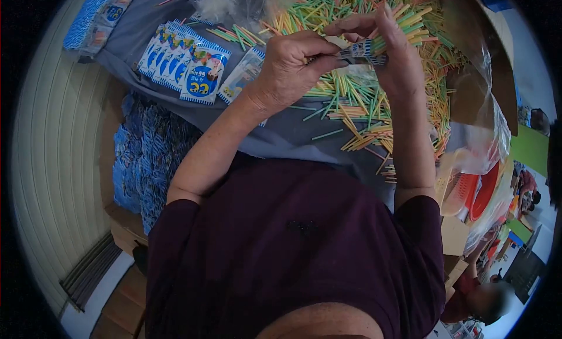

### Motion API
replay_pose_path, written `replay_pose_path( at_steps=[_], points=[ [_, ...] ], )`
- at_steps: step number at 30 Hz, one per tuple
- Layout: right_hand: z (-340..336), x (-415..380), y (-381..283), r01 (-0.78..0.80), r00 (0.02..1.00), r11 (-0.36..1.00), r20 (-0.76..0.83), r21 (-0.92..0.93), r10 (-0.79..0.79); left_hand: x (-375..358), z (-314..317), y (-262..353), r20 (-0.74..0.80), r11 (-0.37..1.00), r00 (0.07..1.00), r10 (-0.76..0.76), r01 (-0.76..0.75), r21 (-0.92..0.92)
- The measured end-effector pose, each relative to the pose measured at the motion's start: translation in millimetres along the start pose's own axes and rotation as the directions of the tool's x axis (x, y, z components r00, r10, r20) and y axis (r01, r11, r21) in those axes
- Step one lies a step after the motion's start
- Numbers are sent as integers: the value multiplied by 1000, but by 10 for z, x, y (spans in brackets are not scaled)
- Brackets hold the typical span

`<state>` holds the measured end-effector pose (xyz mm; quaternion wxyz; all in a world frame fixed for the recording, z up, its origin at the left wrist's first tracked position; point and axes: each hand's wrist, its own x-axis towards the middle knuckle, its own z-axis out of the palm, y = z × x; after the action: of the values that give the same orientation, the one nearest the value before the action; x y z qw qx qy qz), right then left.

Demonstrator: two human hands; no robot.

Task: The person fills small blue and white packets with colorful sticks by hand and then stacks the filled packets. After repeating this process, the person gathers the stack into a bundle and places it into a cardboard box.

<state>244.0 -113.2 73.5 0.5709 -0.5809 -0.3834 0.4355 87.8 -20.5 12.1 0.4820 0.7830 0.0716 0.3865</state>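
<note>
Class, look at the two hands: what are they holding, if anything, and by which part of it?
Both hands hold one small blue-and-white packet above the coloured sticks. The left hand pinches its left end, and the right hand grips its right end.

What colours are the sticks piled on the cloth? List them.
Green, orange, yellow and pink sticks, best seen in the head view.

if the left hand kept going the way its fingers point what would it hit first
Probably the small blue-striped packet it already pinches, then the right hand just beyond; depth is hard to judge. The left hand points right.
</note>
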Motion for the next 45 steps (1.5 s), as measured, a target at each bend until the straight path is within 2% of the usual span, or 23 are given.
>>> replay_pose_path(
  at_steps=[2, 4, 5, 6, 7, 10, 12, 13, 15, 19, 20, 22, 23, 25, 28, 32, 33, 36, 37, 39, 41, 43, 45],
  points=[
    [10, -8, 89, 30, 999, 998, -16, 48, -29, -25, 9, 9, 1, 995, 998, -70, 70, -70],
    [30, -33, 126, 62, 998, 993, -37, 100, -58, -62, 14, 1, 20, 915, 952, -305, 299, -272],
    [47, -62, 119, 113, 994, 991, 5, -67, -113, -76, 11, -27, 18, 917, 952, -304, 298, -267],
    [53, -73, 114, 169, 986, 958, 54, -230, -161, -88, 11, -63, 41, 845, 935, -351, 336, -417],
    [37, -70, 114, 174, 985, 958, 56, -229, -166, -92, 14, -88, 73, 748, 917, -392, 364, -555],
    [-13, -56, 80, 242, 970, 902, 100, -358, -221, -64, 90, -92, 67, 637, 907, -416, 343, -691],
    [-24, -27, -19, 342, 939, 930, 75, -135, -334, 15, 126, -55, 65, 640, 908, -414, 341, -688],
    [-24, -9, -87, 347, 938, 928, 75, -137, -339, 60, 139, -36, 65, 642, 908, -415, 343, -686],
    [-28, 28, -212, 341, 940, 906, 80, -252, -332, 157, 157, -48, 92, 647, 917, -389, 343, -681],
    [-200, 178, -173, 405, 914, 883, 84, -237, -397, 306, 265, -68, 171, 632, 932, -320, 345, -694],
    [-246, 195, -148, 356, 934, 876, 134, -325, -330, 322, 305, -79, 174, 634, 933, -316, 344, -693],
    [-255, 161, -187, 264, 963, 824, 178, -500, -201, 336, 371, -96, 151, 806, 976, -156, 214, -551],
    [-265, 158, -181, 265, 963, 824, 177, -501, -202, 324, 391, -100, 152, 807, 976, -155, 214, -551],
    [-304, 155, -144, 390, 919, 822, 118, -416, -376, 287, 416, -70, 167, 788, 938, -305, 347, -509],
    [-375, 139, -102, 449, 878, 803, 25, -391, -478, 302, 425, -121, 145, 703, 917, -371, 380, -601],
    [-463, 107, -66, 573, 735, 734, -169, -364, -657, 328, 363, -168, 95, 755, 942, -322, 315, -576],
    [-436, 18, -45, 554, 792, 656, 81, -513, -605, 344, 352, -127, 90, 756, 945, -313, 305, -579],
    [-233, -88, 121, 526, 840, 610, 249, -593, -482, 315, 320, -34, 101, 760, 945, -311, 311, -571],
    [-224, -114, 82, 528, 839, 608, 255, -593, -480, 305, 309, -25, 109, 766, 943, -315, 320, -557],
    [-216, -156, -19, 538, 793, 765, -96, -354, -602, 266, 299, -50, 73, 802, 953, -294, 287, -523],
    [-256, -130, -13, 577, 722, 669, -91, -468, -686, 227, 268, -39, 47, 837, 963, -266, 255, -484],
    [-227, -150, 1, 598, 732, 444, 229, -667, -641, 217, 227, 18, 88, 876, 959, -271, 283, -391],
    [-205, -184, 3, 544, 782, 541, 153, -641, -604, 180, 249, 33, 80, 842, 952, -295, 298, -449]
  ],
)
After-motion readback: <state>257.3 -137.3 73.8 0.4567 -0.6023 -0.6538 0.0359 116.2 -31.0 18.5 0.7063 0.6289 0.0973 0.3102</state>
